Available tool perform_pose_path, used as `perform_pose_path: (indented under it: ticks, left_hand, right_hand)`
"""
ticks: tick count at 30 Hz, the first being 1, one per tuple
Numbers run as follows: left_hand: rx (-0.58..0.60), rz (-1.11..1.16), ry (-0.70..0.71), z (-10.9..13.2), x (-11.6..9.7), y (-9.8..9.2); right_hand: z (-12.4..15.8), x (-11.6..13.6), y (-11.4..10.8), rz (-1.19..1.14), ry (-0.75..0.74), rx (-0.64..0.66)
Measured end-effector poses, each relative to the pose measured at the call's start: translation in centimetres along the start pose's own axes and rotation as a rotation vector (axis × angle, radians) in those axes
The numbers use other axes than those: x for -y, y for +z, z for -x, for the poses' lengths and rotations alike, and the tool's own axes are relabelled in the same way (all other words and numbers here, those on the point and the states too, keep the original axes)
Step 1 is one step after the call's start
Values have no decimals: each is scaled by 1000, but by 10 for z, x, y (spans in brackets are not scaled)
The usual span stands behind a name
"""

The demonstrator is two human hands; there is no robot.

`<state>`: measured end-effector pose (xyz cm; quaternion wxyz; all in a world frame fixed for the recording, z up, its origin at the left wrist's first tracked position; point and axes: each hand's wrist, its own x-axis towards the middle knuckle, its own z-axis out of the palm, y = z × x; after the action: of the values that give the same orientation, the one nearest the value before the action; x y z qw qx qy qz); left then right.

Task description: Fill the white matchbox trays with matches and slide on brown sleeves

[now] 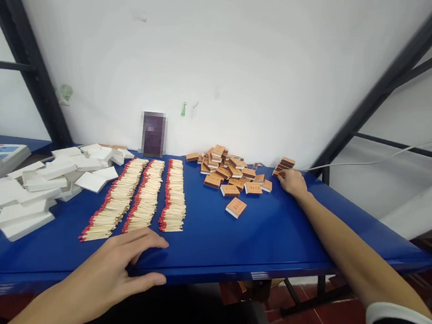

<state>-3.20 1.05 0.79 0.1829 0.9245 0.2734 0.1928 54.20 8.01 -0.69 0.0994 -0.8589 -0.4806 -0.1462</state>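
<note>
My left hand (132, 258) hovers at the table's front edge, just below the rows of matches, thumb and fingers apart with nothing between them. Three long rows of red-tipped matches lie beyond it: a left row (117, 204), a middle row (145, 196) and a right row (174, 196). Far to the right, my right hand (293, 183) has its fingers closed at the lower part of a small stack of matchboxes (287, 163), gripping a matchbox there; the fingers partly hide it. Between the hands spreads a heap of orange-brown matchboxes (234, 171), with one matchbox (236, 207) lying apart in front.
White empty-looking trays or boxes (36, 181) are piled on the left of the blue table (201, 246). A dark purple, blurred-out upright object (153, 134) leans at the white wall. Black metal frame bars (380, 101) slant at both sides, and a pale cable (375, 160) runs at right.
</note>
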Motion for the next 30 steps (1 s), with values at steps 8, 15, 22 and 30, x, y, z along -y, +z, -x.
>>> perform_pose_path:
  ticks: [8,15,22,30]
  left_hand:
    - [-25,-5,21,1,-1,1]
    - [-24,9,4,0,-3,1]
    - [-164,-85,-88,7,8,-29]
    - [-352,-852,-234,11,81,-90]
  right_hand:
    - [-4,-4,6,-8,86,-23]
    - [6,1,-2,-56,104,-74]
    - [27,22,-37,-165,-32,-139]
    - [82,58,-57,-360,-562,-57]
